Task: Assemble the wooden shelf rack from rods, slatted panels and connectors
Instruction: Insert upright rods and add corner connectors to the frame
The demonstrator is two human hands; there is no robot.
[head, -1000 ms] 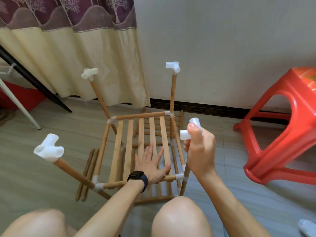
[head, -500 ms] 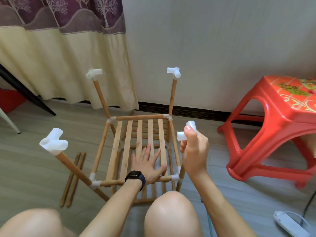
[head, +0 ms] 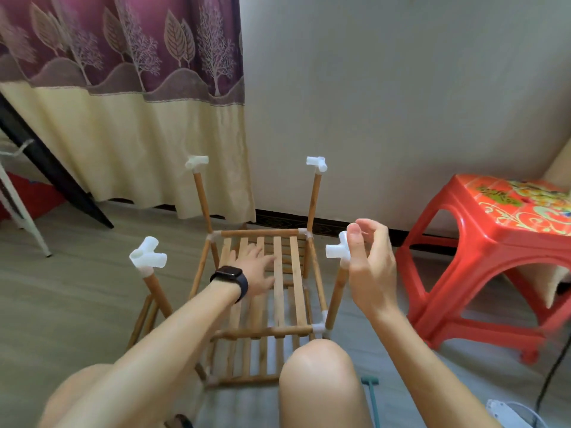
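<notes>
**A:** Handling?

**B:** The light-brown wooden rack frame (head: 262,332) looks light. Rods stiff; push-fit joints probably loose. The white plastic three-way connector (head: 336,250) is smooth, likely slippery. Best grip: the upright wooden rod (head: 338,291) just below it.

**A:** Fingers?

**B:** Left hand (head: 256,267) is flat, fingers straight, pressing the slatted wooden panel (head: 295,273) mid-frame, above the floor. Right hand (head: 374,270) is loosely curled, gripping nothing. Its thumb touches the connector; the other fingers (head: 375,239) sit just beside it.

Left hand (head: 257,269) spread over slatted panel (head: 279,304), right hand (head: 370,264) touching connector (head: 335,251)
</notes>
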